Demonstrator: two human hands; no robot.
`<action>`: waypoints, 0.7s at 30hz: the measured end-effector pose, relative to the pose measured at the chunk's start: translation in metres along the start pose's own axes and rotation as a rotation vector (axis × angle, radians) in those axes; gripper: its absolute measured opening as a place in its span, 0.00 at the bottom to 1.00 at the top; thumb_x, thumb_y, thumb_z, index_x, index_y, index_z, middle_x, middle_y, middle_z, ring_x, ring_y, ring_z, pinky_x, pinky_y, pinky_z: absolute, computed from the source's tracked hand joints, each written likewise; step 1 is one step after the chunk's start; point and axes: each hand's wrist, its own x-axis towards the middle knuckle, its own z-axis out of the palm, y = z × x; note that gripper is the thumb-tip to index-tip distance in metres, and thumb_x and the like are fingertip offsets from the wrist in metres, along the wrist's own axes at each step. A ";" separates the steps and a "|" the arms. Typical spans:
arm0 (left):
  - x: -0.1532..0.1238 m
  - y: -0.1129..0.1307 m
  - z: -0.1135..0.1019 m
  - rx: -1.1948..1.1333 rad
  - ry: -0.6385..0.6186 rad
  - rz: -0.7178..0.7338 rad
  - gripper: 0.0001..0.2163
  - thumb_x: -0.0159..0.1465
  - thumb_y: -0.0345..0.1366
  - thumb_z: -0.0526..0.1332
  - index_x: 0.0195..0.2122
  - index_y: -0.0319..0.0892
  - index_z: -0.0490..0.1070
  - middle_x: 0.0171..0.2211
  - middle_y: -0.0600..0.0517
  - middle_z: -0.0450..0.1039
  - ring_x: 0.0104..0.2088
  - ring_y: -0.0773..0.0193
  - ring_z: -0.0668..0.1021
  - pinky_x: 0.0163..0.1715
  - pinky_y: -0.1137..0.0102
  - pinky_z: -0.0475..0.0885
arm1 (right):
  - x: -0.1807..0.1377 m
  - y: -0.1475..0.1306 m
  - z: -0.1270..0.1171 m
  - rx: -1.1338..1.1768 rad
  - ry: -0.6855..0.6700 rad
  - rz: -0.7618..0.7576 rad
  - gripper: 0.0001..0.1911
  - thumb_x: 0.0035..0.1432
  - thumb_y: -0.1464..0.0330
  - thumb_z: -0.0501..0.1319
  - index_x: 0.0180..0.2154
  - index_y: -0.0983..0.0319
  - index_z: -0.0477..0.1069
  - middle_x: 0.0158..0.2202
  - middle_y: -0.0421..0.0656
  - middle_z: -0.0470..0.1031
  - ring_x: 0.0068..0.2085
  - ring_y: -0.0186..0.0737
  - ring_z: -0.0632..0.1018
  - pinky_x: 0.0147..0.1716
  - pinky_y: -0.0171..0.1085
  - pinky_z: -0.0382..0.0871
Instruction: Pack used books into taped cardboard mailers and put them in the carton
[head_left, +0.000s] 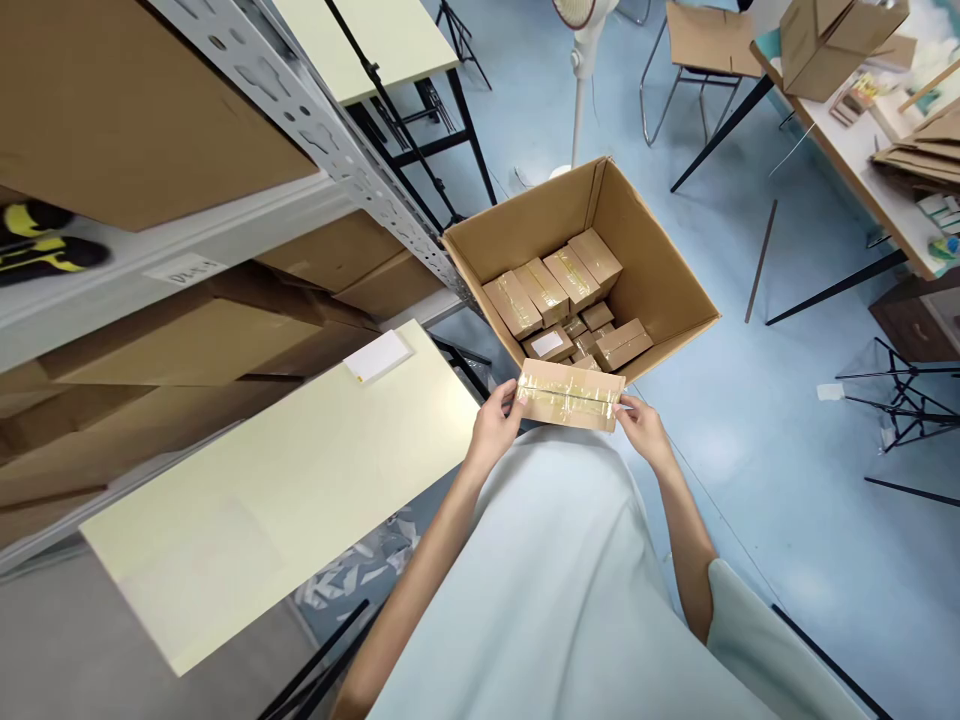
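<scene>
Between my two hands is a small taped cardboard box (570, 393), held level in front of my body. My left hand (496, 425) grips its left end, and my right hand (643, 430) grips its right end. Just beyond it stands a large open carton (656, 270). Inside the carton, several small brown boxes (541, 290) form a row along the far left side, with smaller ones lying loosely in front. One of these, a small box with a white label (550, 343), lies near the carton's near left wall. The held box hides part of the carton's near edge.
A pale narrow table (300, 490) stands at my left, with a white pad (378, 356) on it. Behind it rises a metal shelf (300, 110) packed with cartons. A white fan (581, 60), a chair (709, 45) and a cluttered desk (847, 150) stand farther off on the blue floor.
</scene>
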 end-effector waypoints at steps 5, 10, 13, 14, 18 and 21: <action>-0.002 -0.002 0.005 -0.005 0.040 0.010 0.21 0.70 0.42 0.64 0.61 0.41 0.77 0.63 0.39 0.80 0.62 0.48 0.82 0.67 0.49 0.75 | 0.002 0.003 -0.003 0.002 -0.024 -0.018 0.21 0.68 0.55 0.63 0.56 0.59 0.81 0.57 0.49 0.87 0.50 0.52 0.88 0.55 0.51 0.82; -0.005 -0.002 0.011 -0.001 0.067 0.033 0.22 0.70 0.44 0.64 0.62 0.40 0.77 0.63 0.39 0.80 0.63 0.48 0.82 0.67 0.50 0.75 | 0.006 0.008 -0.004 0.004 -0.033 -0.016 0.23 0.67 0.54 0.64 0.56 0.60 0.79 0.58 0.53 0.85 0.51 0.53 0.88 0.55 0.52 0.82; -0.008 -0.003 0.012 0.026 0.065 0.044 0.23 0.70 0.43 0.63 0.63 0.41 0.76 0.64 0.39 0.80 0.64 0.48 0.81 0.68 0.51 0.74 | 0.009 0.011 -0.004 0.010 -0.036 -0.025 0.22 0.67 0.54 0.63 0.54 0.61 0.79 0.57 0.54 0.85 0.49 0.53 0.88 0.55 0.52 0.81; -0.009 -0.003 0.012 0.039 0.063 0.044 0.23 0.70 0.43 0.63 0.63 0.41 0.76 0.64 0.40 0.80 0.64 0.48 0.81 0.68 0.51 0.74 | 0.010 0.012 -0.005 0.008 -0.039 -0.028 0.22 0.67 0.54 0.63 0.54 0.61 0.78 0.57 0.53 0.85 0.49 0.53 0.88 0.54 0.52 0.81; -0.013 -0.003 0.013 0.075 0.060 0.045 0.23 0.70 0.42 0.64 0.64 0.42 0.76 0.64 0.41 0.80 0.64 0.49 0.81 0.68 0.52 0.74 | 0.015 0.011 -0.008 -0.028 -0.062 -0.021 0.21 0.67 0.54 0.63 0.53 0.60 0.78 0.55 0.52 0.86 0.48 0.51 0.88 0.53 0.50 0.81; -0.015 -0.005 0.013 0.086 0.059 0.046 0.23 0.70 0.42 0.63 0.65 0.42 0.75 0.64 0.41 0.79 0.63 0.48 0.81 0.68 0.52 0.74 | 0.018 0.008 -0.009 -0.047 -0.076 -0.026 0.20 0.67 0.55 0.63 0.53 0.60 0.78 0.54 0.51 0.87 0.48 0.51 0.88 0.52 0.48 0.81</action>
